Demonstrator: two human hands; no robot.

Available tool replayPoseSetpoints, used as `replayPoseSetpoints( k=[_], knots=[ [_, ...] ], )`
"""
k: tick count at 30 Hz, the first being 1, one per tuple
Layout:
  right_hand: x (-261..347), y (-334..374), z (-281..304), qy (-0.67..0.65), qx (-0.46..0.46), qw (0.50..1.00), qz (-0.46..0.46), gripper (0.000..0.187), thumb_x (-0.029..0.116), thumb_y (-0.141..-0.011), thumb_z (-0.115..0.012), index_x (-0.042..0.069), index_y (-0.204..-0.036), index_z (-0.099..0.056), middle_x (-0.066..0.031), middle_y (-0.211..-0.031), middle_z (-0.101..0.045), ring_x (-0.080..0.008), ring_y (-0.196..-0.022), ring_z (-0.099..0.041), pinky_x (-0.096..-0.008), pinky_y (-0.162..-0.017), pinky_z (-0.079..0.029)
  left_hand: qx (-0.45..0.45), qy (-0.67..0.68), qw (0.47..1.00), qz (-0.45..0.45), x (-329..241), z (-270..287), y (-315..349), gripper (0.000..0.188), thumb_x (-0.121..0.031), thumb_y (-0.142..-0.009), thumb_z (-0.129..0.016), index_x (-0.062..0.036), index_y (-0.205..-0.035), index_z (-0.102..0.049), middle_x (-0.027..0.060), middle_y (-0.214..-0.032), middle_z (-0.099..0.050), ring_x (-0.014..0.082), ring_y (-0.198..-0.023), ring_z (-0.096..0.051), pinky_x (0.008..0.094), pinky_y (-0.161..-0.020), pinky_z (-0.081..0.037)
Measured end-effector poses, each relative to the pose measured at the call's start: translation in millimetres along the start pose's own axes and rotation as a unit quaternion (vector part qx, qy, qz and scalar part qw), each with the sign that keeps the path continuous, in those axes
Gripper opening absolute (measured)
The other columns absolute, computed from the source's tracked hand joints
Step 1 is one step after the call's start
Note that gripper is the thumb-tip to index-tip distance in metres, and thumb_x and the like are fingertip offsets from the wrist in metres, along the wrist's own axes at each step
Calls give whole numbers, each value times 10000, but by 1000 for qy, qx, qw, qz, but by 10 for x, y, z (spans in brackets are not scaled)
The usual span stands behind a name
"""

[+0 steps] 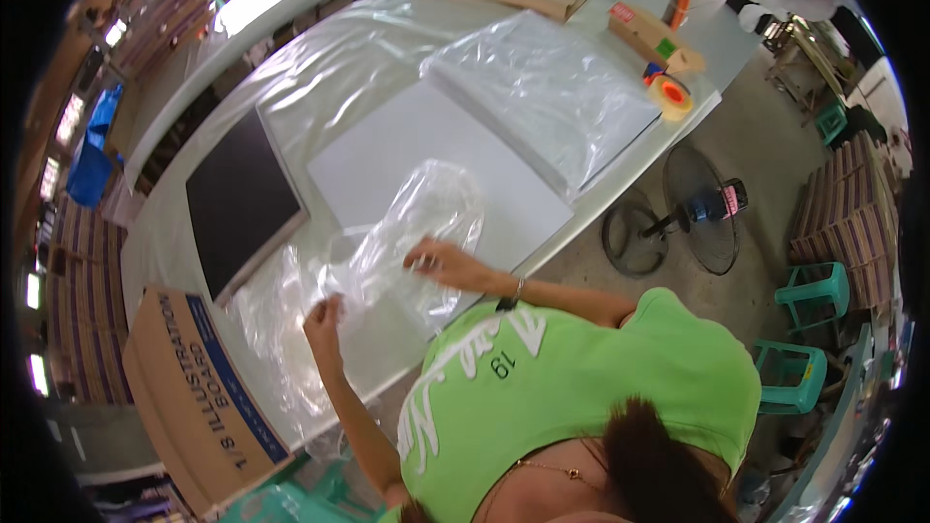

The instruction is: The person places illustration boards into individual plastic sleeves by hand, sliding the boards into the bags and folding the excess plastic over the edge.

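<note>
Your left hand (325,316) pinches, as far as visible, the clear plastic film (436,205); your right hand (444,263) curls at it, its grip indeterminable. Risk: uneven pulling could tear or crease the film, as it appears thin and bunched. Condition: transparent, glossy, crumpled. Location: around both hands, partly over the white board (397,136), right of the dark board (242,199).
</note>
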State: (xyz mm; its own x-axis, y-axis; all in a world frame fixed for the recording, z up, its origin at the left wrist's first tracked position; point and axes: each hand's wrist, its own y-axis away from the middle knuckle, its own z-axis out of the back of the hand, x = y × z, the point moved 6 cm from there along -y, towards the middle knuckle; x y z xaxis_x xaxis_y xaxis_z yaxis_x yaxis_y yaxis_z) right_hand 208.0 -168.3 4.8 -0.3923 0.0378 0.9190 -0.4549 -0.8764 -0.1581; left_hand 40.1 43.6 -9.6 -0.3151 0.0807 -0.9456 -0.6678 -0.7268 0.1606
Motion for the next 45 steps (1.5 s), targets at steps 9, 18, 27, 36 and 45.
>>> replayPoseSetpoints(
  k=[9, 18, 27, 36, 45],
  knots=[
    [553, 52, 100, -152, 29, 987, -46, 377, 209, -846, -620, 43, -1148, -467, -89, -1061, -520, -156, -911, -536, -302, -774, -477, 58, 285, 956, 33, -514, -988, 363, 130, -166, -815, -674, -87, -737, -607, -46, -653, -554, 24, -558, -438, 190, -517, -326],
    [-1103, 27, 1762, 377, -360, 850, -72, 434, -29, -657, -522, 136, -1055, -565, -144, -1095, -494, -338, -1079, -439, -433, -916, -348, -96, 39, 992, -76, 183, -927, 225, 164, -148, -828, -640, 0, -772, -597, -25, -629, -527, 59, -566, -446, 214, -535, -355],
    [-1688, -402, 2526, 480, -325, 803, -137, 661, 29, -680, -569, 232, -1282, -386, -168, -1290, -359, -352, -1209, -318, -501, -1003, -227, -144, -33, 983, -110, 354, -1044, 267, 143, -122, -810, -638, 14, -818, -593, 19, -685, -540, 86, -602, -471, 234, -580, -403],
    [-1867, -653, 2548, 438, -267, 834, -205, 770, 71, -674, -601, 308, -1338, -293, -121, -1386, -268, -367, -1280, -227, -579, -1028, -120, -157, -66, 980, -103, 364, -1019, 276, 129, -95, -808, -625, 27, -826, -587, 46, -721, -540, 117, -612, -476, 253, -575, -404],
    [-1851, -656, 2576, 446, -282, 826, -199, 635, 181, -694, -658, 290, -1262, -397, -59, -1329, -344, -317, -1274, -255, -561, -1018, -156, -157, -75, 980, -97, 420, -1021, 231, 124, -79, -813, -610, 39, -837, -583, 54, -755, -544, 119, -625, -479, 253, -572, -403]
  ],
)
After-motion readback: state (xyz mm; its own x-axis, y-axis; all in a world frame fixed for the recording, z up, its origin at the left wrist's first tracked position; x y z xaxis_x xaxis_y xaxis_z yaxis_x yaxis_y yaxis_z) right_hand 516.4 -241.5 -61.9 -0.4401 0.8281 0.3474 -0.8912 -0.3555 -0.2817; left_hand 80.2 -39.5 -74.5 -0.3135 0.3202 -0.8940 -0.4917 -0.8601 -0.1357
